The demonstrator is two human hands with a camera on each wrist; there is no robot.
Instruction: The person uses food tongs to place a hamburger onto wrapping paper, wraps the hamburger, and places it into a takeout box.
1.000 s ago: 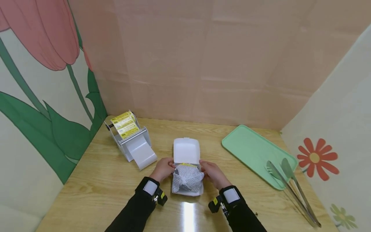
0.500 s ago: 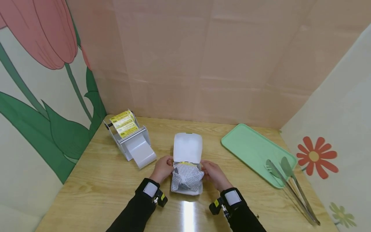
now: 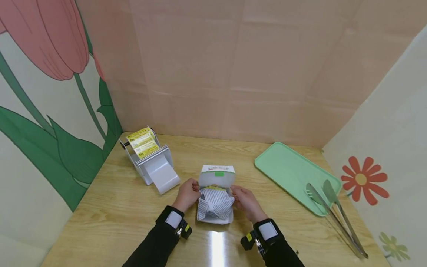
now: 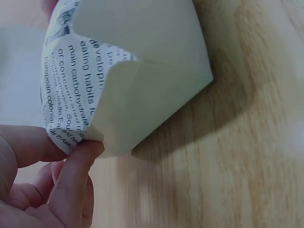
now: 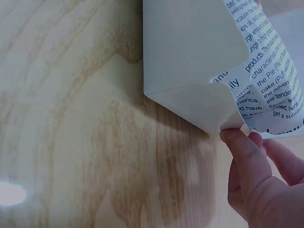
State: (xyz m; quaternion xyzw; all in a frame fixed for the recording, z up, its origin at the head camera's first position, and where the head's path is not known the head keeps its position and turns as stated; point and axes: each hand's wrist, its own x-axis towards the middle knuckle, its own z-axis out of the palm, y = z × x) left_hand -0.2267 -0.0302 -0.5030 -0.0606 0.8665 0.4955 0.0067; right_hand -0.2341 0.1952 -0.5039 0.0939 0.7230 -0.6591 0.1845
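A white hinged takeaway box [image 3: 217, 221] stands on the table in front of me. A bundle wrapped in printed paper [image 3: 216, 204] fills its base, with a bit of yellow at the back. The lid [image 3: 217, 180] is raised and leans partway over; its front flap bears print and a green patch. At the box's rear left, my left hand [image 3: 187, 193] pinches the side wall and paper edge between thumb and finger. On the opposite side my right hand [image 3: 247, 202] pinches the rear right wall [image 5: 223, 111]. The wrapped contents are hidden.
A label dispenser [image 3: 155, 167] with a yellow-printed roll and a white strip stands at the back left. To the right lies a green tray [image 3: 283, 167], with metal tongs [image 3: 343, 222] resting across its near end. A pinkish backdrop [image 3: 213, 74] rises behind the table.
The lid has swung up and forward from lying back, so its printed flap and green patch now show. Both hands stay at the sides of the box.
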